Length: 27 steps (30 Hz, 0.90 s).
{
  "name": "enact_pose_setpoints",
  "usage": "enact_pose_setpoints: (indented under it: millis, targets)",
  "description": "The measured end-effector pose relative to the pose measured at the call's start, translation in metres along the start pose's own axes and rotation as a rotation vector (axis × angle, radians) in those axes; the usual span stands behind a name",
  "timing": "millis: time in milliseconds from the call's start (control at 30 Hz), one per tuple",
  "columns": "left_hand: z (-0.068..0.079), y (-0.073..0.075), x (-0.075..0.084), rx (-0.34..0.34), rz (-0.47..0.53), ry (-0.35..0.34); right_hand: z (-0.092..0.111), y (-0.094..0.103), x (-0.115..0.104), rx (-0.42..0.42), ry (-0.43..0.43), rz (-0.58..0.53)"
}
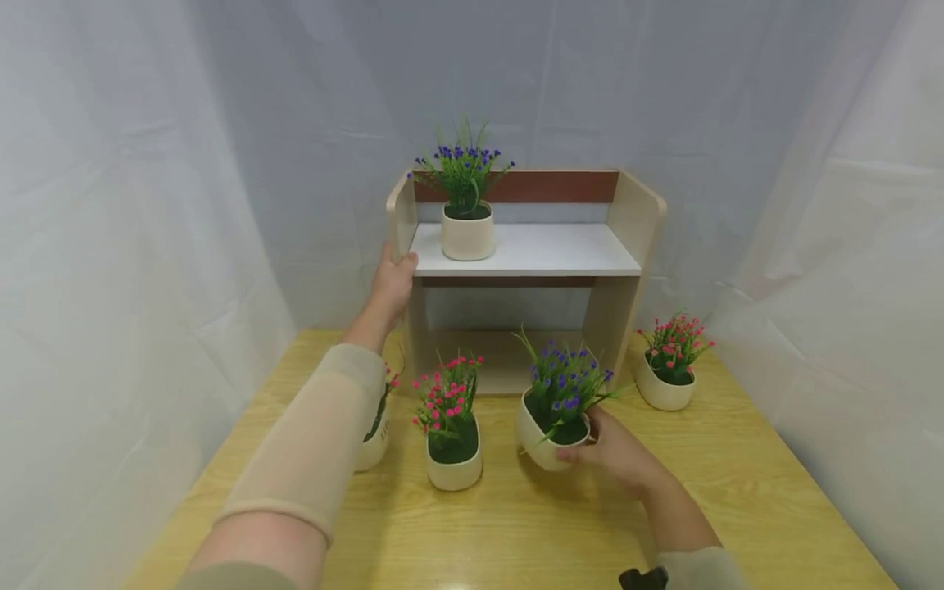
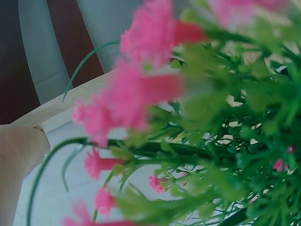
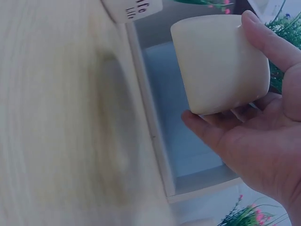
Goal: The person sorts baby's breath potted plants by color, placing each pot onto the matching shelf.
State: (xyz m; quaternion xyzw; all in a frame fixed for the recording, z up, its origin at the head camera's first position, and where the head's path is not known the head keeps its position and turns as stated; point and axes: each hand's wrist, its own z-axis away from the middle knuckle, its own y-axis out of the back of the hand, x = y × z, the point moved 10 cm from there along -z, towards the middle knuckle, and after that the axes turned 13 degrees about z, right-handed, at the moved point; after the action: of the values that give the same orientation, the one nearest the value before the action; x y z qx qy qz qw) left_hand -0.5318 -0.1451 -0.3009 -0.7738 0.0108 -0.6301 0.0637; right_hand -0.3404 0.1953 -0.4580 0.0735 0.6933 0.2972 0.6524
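My left hand (image 1: 391, 287) grips the left side panel of a small two-tier shelf (image 1: 553, 248), thumb at the panel's front edge. In my right hand (image 1: 618, 452) is a potted plant (image 1: 537, 441) with purple flowers, tilted and lifted off the table in front of the shelf. The right wrist view shows the plain cream pot (image 3: 221, 66) with the thumb on its side and fingers under its base. Another purple-flowered potted plant (image 1: 468, 233) stands upright on the upper board, toward the left.
On the wooden table (image 1: 745, 475), a pink-flowered potted plant (image 1: 453, 471) stands left of the held one. A second pink plant (image 1: 374, 447) is partly hidden by my left sleeve. A third pink plant (image 1: 667, 389) sits right of the shelf. White curtains (image 1: 133, 205) surround the table.
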Motion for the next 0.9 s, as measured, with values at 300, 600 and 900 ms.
enact_pose_setpoints:
  millis: [300,600,900]
  targets:
    - [-0.001,-0.001,0.001,0.007,0.001,-0.013,0.003,0.022,-0.019,0.059,-0.011,-0.008]
    - [-0.003,-0.001,-0.001,0.017,-0.002,-0.005,-0.005,0.035,-0.033,0.079,-0.001,-0.023]
    - [-0.002,0.001,-0.002,0.015,0.011,-0.009,-0.011,0.047,-0.06,0.092,-0.01,-0.024]
